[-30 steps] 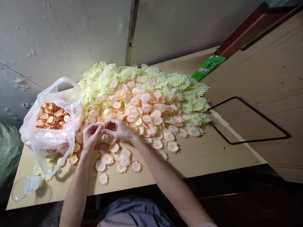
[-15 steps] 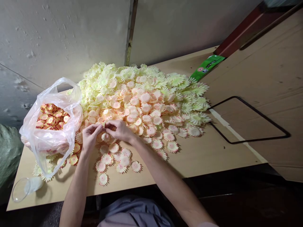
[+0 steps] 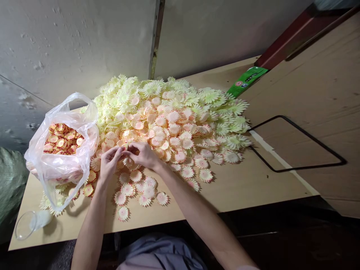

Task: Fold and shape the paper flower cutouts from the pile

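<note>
My left hand (image 3: 109, 162) and my right hand (image 3: 144, 155) meet over the near-left part of a heap of artificial flower pieces (image 3: 171, 129). Thumbs and forefingers are pinched together, fingertips nearly touching. A small pale yellow bit shows between them and looks like an artificial flower piece; the fingers hide most of it. Pale pink-tipped flower discs (image 3: 144, 191) lie loose on the table below my hands. Greenish-white, longer-petalled flowers (image 3: 209, 95) form the back and right of the heap. Left of my left hand stands a white plastic bag (image 3: 66, 167) with red-and-yellow flower discs (image 3: 62, 140) inside.
A clear cup (image 3: 26, 225) lies on its side at the table's (image 3: 253, 187) near-left corner. To the right are a bent black metal frame (image 3: 315, 142), a cardboard sheet (image 3: 332, 93) and a green packet (image 3: 247, 80). A grey wall (image 3: 112, 41) bounds the back.
The fingertips have shifted slightly around the small piece while both hands stay in nearly the same place. The whole view has moved by a few pixels. Heap and bag are unchanged.
</note>
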A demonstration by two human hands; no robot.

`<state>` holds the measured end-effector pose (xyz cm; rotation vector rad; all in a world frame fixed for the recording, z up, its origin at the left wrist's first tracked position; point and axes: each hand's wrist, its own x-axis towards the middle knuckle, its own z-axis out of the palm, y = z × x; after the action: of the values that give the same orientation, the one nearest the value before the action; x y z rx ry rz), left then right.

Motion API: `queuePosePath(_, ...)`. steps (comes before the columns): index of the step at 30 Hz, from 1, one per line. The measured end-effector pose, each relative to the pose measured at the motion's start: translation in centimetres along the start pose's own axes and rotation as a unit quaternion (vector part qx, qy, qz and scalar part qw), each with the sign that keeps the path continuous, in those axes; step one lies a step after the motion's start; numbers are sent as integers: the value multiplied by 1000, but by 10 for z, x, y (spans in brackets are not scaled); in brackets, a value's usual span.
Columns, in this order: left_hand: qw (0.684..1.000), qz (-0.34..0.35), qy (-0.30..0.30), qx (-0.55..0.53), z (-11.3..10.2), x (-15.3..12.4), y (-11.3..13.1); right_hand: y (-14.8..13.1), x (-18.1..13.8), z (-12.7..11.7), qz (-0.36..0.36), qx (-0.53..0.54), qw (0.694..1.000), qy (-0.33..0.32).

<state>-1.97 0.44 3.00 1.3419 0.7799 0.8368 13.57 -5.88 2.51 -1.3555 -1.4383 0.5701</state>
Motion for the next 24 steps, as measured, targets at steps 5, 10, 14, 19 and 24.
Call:
queuePosePath(5, 1000, 18, 2, 6, 0, 1, 0, 2, 1, 0, 7, 6, 1000, -18)
queuePosePath(10, 1000, 25, 9, 12, -1, 2, -2, 4, 1, 0, 20, 34, 999, -31)
queuePosePath(14, 998, 44, 16, 35, -3, 3, -4, 0, 1, -2, 38, 60, 997, -40)
queuePosePath(19, 998, 43, 22, 48, -4, 3, -3, -4, 0, -4, 69, 123, 988, -67)
queuePosePath(24, 998, 47, 20, 47, -2, 2, 2, -6, -1, -6, 102, 209, 968, -98)
